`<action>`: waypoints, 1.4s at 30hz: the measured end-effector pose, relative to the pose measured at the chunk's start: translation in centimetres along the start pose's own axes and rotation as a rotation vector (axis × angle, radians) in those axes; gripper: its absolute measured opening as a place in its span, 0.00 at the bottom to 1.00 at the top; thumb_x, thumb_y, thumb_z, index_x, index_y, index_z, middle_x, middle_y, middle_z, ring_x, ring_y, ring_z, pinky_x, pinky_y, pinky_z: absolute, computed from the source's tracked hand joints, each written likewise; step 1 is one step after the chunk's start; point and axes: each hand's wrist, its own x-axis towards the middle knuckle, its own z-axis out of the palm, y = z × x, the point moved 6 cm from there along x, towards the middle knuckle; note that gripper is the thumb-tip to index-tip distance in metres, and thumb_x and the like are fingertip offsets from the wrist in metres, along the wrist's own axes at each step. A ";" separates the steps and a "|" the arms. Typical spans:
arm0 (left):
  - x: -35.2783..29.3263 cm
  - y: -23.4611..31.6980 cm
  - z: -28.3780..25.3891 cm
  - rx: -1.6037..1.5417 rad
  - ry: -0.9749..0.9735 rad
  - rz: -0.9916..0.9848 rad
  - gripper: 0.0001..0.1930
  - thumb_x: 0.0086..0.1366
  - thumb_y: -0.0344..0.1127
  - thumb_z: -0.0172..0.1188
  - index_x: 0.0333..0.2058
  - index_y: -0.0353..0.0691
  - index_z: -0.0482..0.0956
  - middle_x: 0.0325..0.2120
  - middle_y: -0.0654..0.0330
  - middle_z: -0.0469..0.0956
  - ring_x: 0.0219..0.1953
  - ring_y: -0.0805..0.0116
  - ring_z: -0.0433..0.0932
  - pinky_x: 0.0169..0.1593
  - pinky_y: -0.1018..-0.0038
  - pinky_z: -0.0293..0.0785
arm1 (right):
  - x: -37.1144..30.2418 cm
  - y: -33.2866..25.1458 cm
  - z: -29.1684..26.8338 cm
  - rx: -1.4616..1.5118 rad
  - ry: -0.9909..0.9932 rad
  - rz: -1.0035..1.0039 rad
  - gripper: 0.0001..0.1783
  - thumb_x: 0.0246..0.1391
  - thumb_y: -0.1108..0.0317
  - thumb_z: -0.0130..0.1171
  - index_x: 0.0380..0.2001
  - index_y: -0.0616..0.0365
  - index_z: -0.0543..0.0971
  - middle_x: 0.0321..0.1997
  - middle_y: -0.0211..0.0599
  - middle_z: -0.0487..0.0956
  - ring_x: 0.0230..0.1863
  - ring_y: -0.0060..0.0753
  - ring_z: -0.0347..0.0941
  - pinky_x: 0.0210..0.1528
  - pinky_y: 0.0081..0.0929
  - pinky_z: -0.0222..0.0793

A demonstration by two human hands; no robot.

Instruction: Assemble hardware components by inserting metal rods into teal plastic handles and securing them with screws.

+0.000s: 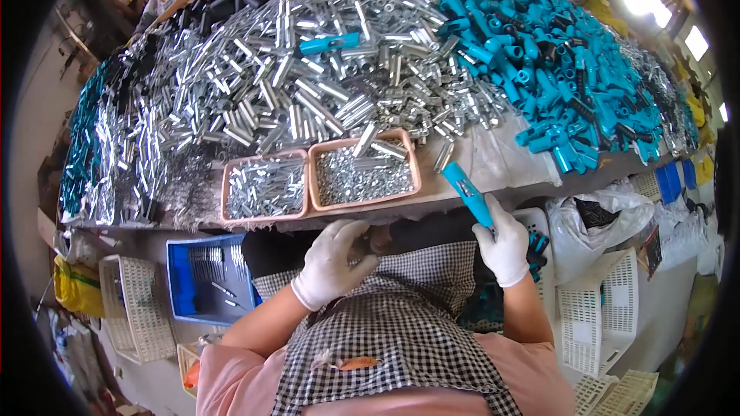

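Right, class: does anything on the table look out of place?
Yes: one teal piece lies among the silver tubes, away from the teal pile. Larger tubes also lie on the small parts in the right basket.

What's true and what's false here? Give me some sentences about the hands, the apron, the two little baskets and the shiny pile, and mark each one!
1. The right hand holds a teal piece. True.
2. The left hand grips a silver tube. False: no tube shows in it.
3. Both hands wear white gloves. True.
4. The two little baskets are bright green. False: they are pinkish-orange.
5. Another teal piece lies on the shiny silver pile. True.
6. The apron is plain red. False: it has black and white checks.
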 end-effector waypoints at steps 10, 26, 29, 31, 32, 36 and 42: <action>1.5 0.5 -0.4 -0.015 -0.473 0.059 0.31 0.52 0.50 0.73 0.49 0.34 0.79 0.44 0.46 0.79 0.49 0.48 0.78 0.54 0.58 0.73 | 0.8 -11.3 2.7 0.138 -0.357 -0.483 0.28 0.28 0.69 0.70 0.41 0.56 0.81 0.25 0.37 0.77 0.24 0.43 0.75 0.24 0.37 0.70; 2.2 -1.2 0.2 -0.077 -0.601 0.118 0.19 0.48 0.41 0.74 0.37 0.38 0.85 0.31 0.52 0.82 0.34 0.53 0.82 0.40 0.62 0.78 | -0.1 -10.6 7.3 0.597 -0.884 -0.089 0.32 0.50 0.61 0.66 0.57 0.63 0.72 0.39 0.57 0.81 0.39 0.60 0.79 0.41 0.43 0.75; 6.3 -3.3 -1.4 -0.278 -0.443 -0.017 0.22 0.57 0.49 0.70 0.41 0.35 0.84 0.32 0.49 0.82 0.37 0.54 0.83 0.43 0.60 0.78 | -0.3 -9.8 7.1 0.649 -0.833 -0.047 0.29 0.52 0.63 0.64 0.55 0.64 0.72 0.43 0.58 0.79 0.42 0.59 0.78 0.43 0.42 0.74; 9.4 -6.0 -1.5 0.231 -0.202 -0.145 0.23 0.58 0.53 0.66 0.35 0.35 0.85 0.30 0.46 0.81 0.34 0.48 0.82 0.40 0.57 0.78 | -0.1 -8.9 6.9 0.608 -0.716 0.001 0.28 0.52 0.64 0.64 0.55 0.64 0.73 0.42 0.59 0.79 0.41 0.60 0.78 0.42 0.42 0.74; 10.4 -7.0 -0.2 0.323 -0.303 -0.202 0.23 0.57 0.54 0.66 0.33 0.35 0.85 0.29 0.46 0.81 0.35 0.47 0.82 0.40 0.57 0.77 | -0.1 -8.7 6.8 0.606 -0.701 0.035 0.27 0.51 0.65 0.64 0.54 0.63 0.73 0.40 0.58 0.79 0.40 0.60 0.78 0.41 0.42 0.74; 11.4 -9.5 3.9 0.446 -0.343 -0.174 0.18 0.55 0.48 0.63 0.25 0.36 0.83 0.26 0.46 0.81 0.34 0.47 0.81 0.43 0.56 0.77 | 0.5 -9.1 6.4 0.573 -0.664 -0.046 0.28 0.49 0.65 0.66 0.53 0.64 0.74 0.38 0.55 0.81 0.38 0.60 0.79 0.40 0.42 0.75; 10.4 -10.9 1.6 0.471 -0.194 -0.093 0.12 0.58 0.40 0.59 0.26 0.37 0.81 0.27 0.49 0.81 0.34 0.49 0.82 0.42 0.58 0.79 | 0.9 -8.2 6.8 0.471 -0.605 -0.053 0.28 0.48 0.66 0.66 0.54 0.62 0.74 0.40 0.55 0.81 0.39 0.58 0.79 0.40 0.43 0.75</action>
